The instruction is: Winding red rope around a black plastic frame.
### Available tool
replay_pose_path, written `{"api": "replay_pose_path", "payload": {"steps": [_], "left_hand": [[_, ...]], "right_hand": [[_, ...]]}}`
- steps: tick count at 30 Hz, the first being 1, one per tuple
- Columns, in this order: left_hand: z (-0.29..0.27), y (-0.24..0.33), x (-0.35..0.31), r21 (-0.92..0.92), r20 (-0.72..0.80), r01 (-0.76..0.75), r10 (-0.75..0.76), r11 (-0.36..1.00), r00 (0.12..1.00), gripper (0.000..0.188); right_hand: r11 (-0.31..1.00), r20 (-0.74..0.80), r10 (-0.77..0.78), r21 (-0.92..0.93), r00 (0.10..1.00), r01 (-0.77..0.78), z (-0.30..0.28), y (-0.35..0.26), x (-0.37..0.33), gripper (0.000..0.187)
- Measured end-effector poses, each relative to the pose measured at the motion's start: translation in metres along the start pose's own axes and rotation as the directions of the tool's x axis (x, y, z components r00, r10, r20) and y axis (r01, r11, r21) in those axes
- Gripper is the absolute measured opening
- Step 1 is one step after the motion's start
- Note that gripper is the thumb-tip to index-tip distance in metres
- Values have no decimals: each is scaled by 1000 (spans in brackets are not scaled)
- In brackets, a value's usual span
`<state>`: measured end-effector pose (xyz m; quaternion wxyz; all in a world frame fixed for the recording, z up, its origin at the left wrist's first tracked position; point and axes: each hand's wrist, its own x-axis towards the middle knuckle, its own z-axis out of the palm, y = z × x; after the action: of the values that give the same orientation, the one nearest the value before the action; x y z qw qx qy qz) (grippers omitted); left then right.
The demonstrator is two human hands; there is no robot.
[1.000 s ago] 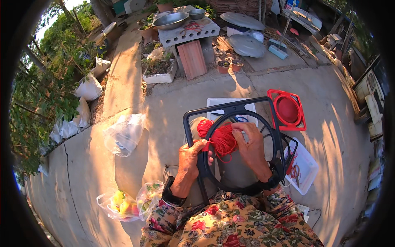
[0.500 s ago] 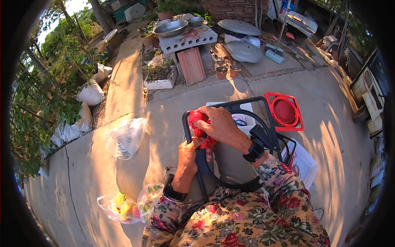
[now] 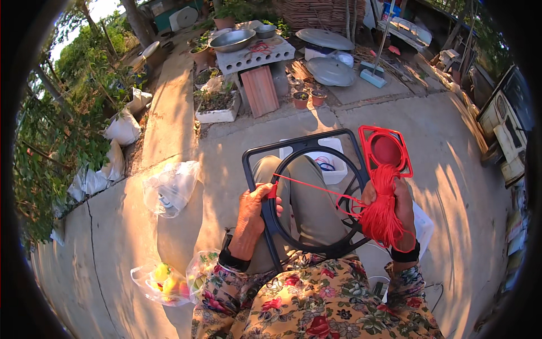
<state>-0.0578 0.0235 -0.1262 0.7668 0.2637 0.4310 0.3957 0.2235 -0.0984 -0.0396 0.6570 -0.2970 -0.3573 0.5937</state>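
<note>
A black plastic frame (image 3: 305,146), square outside with a large round opening, rests over my lap. My left hand (image 3: 252,217) is closed round its left side, where red cord is wrapped on the bar (image 3: 273,191). My right hand (image 3: 402,206) grips a thick bundle of red cord (image 3: 383,212) at the right of the frame. One strand runs taut across the opening from the wrapped part to the bundle, and slack loops hang beside it. Spokes show at the lower right of the round opening, partly behind the bundle.
Beyond the bundle lies a red square frame with a round centre (image 3: 409,164). White trays (image 3: 337,174) stand past my knees and at my right. Plastic bags (image 3: 170,189) sit on the concrete at left, one holding yellow fruit or vegetables (image 3: 164,277). A block table (image 3: 257,56) with basins stands farther off.
My right hand has swung from the frame's left bar out to the right with the cord bundle, drawing a strand across the opening. My left hand still holds the left bar.
</note>
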Motion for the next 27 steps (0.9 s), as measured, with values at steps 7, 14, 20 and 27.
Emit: {"api": "replay_pose_path", "payload": {"steps": [7,14,20,27], "left_hand": [[4,2,-2,-16,-8,15,-15,1000,1000,23],[5,5,2,8,18,49,-50,999,999,31],[3,5,5,-14,137,59,-56,998,989,33],[-10,1,3,-92,125,40,-29,995,992,24]], "right_hand": [[677,-274,69,-694,959,-247,-23,28,-24,28],[782,53,606,-225,794,-581,16,13,-14,25],[568,499,723,-36,478,-822,70,74,6,31],[507,492,730,75,474,-859,49,69,-1,38]]}}
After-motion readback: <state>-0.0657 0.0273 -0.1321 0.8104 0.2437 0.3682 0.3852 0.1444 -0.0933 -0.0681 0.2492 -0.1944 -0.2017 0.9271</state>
